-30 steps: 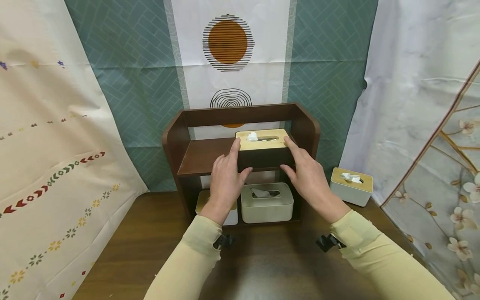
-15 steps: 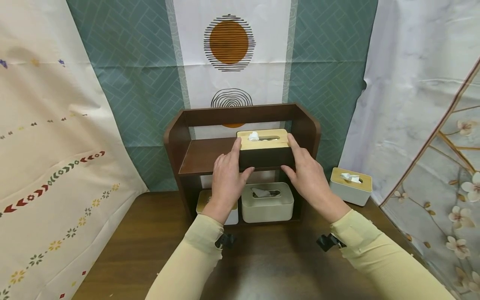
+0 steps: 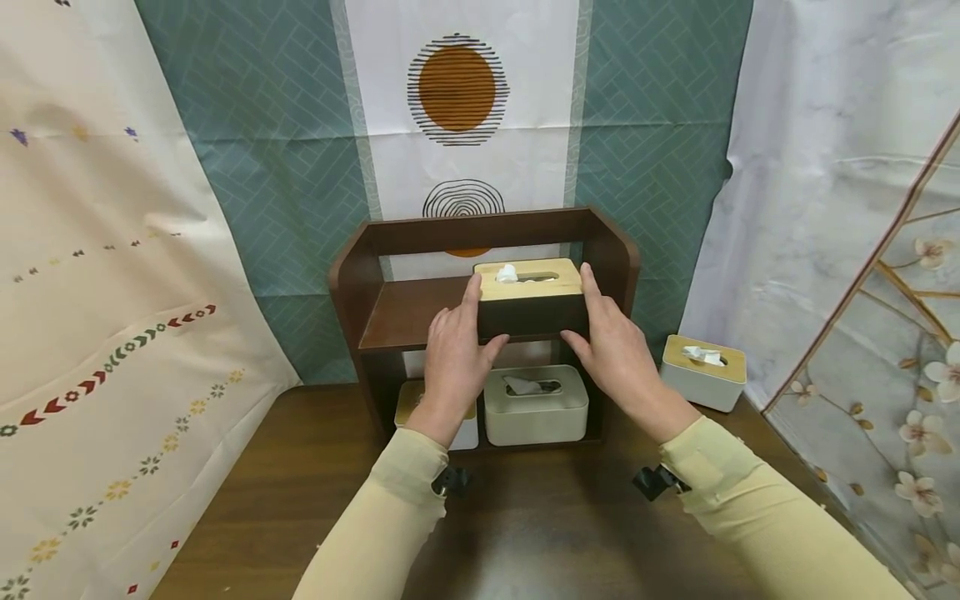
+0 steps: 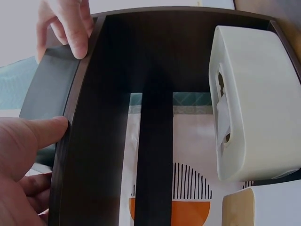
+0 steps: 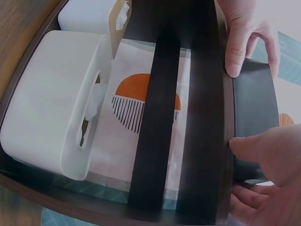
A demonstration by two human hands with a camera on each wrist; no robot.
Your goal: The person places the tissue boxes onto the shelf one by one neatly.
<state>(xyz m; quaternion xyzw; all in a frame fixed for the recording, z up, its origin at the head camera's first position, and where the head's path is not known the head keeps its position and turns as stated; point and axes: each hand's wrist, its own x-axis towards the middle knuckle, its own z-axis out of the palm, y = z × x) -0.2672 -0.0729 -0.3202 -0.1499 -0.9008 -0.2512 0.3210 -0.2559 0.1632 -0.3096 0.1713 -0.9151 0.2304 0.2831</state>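
Note:
A black tissue box (image 3: 532, 317) with a pale wooden lid and white tissue poking out sits on the upper shelf, at its right part. My left hand (image 3: 453, 358) holds its left end, the index finger along the lid's corner and the thumb at the lower front. On the opposite end, my right hand (image 3: 618, 358) holds it, index fingertip beside the lid's right edge. In the left wrist view, my left thumb (image 4: 49, 132) touches the shelf's front edge by the box. Likewise, in the right wrist view, my right thumb (image 5: 249, 146) touches that edge.
The dark brown two-tier shelf (image 3: 408, 321) stands on a wooden table (image 3: 540, 533). Its lower tier holds a cream tissue box (image 3: 535, 417) and a white wooden-lidded one (image 3: 465, 429). Another white wooden-lidded tissue box (image 3: 705, 379) stands right of the shelf. Fabric hangs behind and at both sides.
My right index finger has shifted from the lid's top to beside its right edge. The black tissue box and my left hand have stayed nearly still.

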